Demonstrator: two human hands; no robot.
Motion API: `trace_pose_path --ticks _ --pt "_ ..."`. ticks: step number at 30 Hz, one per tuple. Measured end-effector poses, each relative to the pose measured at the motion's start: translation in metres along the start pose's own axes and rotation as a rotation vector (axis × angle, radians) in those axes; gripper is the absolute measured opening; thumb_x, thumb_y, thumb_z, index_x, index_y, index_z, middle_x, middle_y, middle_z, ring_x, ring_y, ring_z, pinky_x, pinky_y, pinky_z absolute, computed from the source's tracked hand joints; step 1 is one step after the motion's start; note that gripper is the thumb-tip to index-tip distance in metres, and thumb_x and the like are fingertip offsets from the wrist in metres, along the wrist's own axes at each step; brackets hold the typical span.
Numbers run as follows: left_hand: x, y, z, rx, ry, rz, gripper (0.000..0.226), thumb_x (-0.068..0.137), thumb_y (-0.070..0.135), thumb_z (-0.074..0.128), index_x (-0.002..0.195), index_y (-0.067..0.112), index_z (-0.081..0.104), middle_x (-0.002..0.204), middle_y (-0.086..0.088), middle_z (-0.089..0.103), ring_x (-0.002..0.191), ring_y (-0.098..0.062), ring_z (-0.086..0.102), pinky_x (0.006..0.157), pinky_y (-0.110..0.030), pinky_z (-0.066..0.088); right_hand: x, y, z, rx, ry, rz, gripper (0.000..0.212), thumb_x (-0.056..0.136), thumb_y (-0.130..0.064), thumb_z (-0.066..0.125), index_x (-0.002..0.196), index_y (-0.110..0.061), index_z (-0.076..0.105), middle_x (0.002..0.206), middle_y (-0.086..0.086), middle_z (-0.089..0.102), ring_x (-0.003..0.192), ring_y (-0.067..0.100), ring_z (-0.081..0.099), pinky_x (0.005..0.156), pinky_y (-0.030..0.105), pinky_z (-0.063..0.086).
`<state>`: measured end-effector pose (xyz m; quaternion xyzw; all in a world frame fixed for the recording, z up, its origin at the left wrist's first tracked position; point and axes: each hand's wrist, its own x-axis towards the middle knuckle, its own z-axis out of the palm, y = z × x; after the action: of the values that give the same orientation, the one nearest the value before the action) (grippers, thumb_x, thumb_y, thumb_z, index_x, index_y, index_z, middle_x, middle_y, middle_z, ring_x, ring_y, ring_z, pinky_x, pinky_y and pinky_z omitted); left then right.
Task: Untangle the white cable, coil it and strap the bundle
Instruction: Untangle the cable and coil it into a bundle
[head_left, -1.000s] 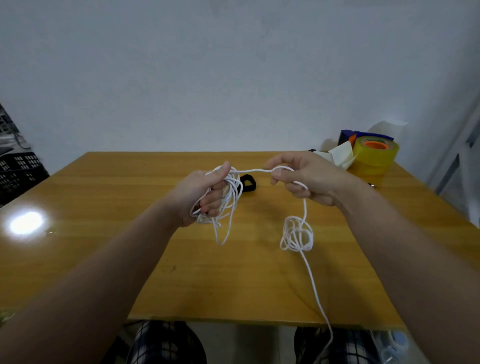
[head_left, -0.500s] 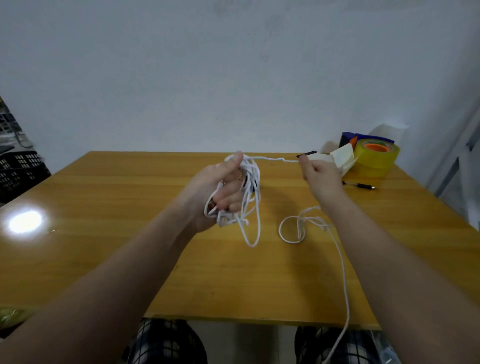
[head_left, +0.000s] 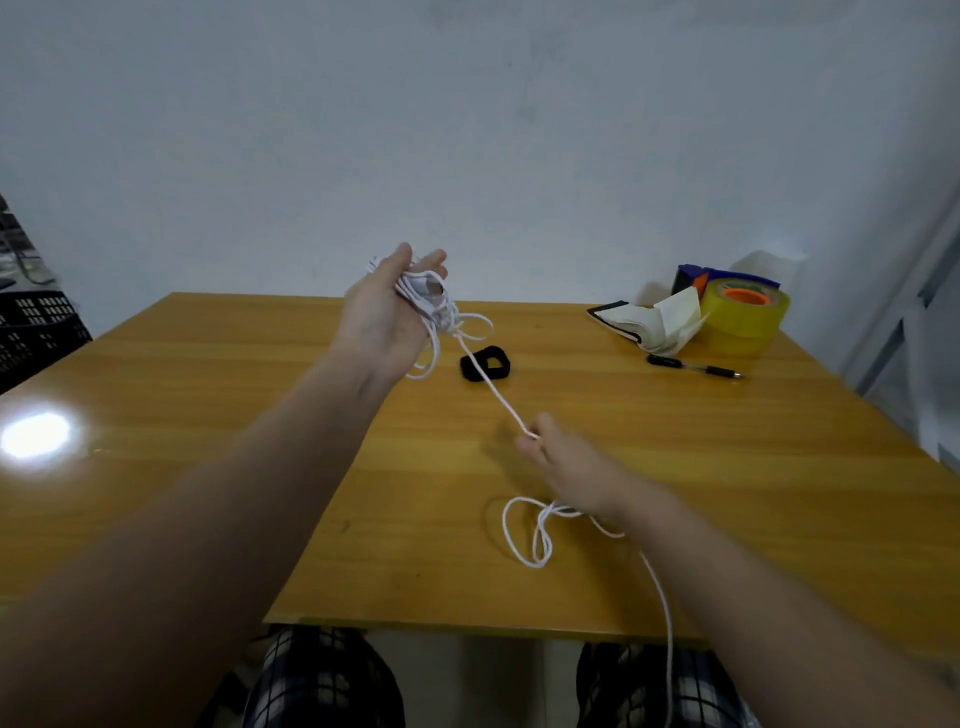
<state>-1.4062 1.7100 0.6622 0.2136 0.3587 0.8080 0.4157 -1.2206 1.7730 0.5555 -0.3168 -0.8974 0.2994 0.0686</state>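
Observation:
My left hand (head_left: 387, 314) is raised above the far middle of the wooden table (head_left: 208, 426), holding a bunch of white cable loops in its palm. From that bunch the white cable (head_left: 493, 392) runs taut down to my right hand (head_left: 569, 467), which pinches it near the table's middle. Under my right wrist a loose knot of cable loops lies on the table. From there the cable trails over the front edge toward my lap. A black strap (head_left: 485, 364), rolled into a ring, lies on the table behind the taut length.
At the far right stand a yellow tape roll (head_left: 745, 317), folded paper with a dark-edged pad (head_left: 649, 322) and a blue and orange object behind them. A pen (head_left: 693, 366) lies in front of these. Black crates (head_left: 36, 327) stand left of the table.
My left hand has lifted the bunch up and away from me. My right hand came back toward me and lower, sliding along the cable, which now stretches straight between the hands.

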Motion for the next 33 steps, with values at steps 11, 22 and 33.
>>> trace_pose_path --ticks 11,22,33 --pt "0.008 -0.038 -0.022 0.812 -0.059 -0.007 0.042 0.093 0.023 0.056 0.128 -0.001 0.049 0.117 -0.01 0.059 0.114 -0.025 0.055 0.092 -0.039 0.047 -0.022 -0.075 -0.048 -0.775 0.208 -0.745 0.04 0.083 -0.012 0.043 0.116 -0.029 0.059 0.097 0.001 0.053 0.078 0.021 0.057 0.043 0.025 0.017" --pt "-0.057 -0.03 0.0 1.409 -0.584 0.065 0.065 0.075 0.074 0.045 0.076 0.01 0.059 0.06 -0.001 0.06 0.057 -0.016 0.059 0.06 -0.032 0.046 0.004 -0.03 -0.095 -0.01 0.604 -0.361 0.028 0.073 -0.046 0.071 0.075 -0.02 0.063 0.057 -0.007 0.055 0.056 0.01 0.05 0.059 0.038 0.048" --pt "-0.049 -0.056 0.007 0.168 -0.441 -0.343 0.054 0.076 0.057 0.047 0.045 0.017 0.031 0.026 0.004 0.024 0.019 -0.005 0.023 0.032 -0.009 0.023 -0.015 -0.046 -0.048 0.778 -0.045 -0.338 0.039 0.068 -0.033 0.071 0.1 -0.013 0.066 0.086 0.006 0.074 0.078 0.016 0.069 0.064 0.026 0.055"
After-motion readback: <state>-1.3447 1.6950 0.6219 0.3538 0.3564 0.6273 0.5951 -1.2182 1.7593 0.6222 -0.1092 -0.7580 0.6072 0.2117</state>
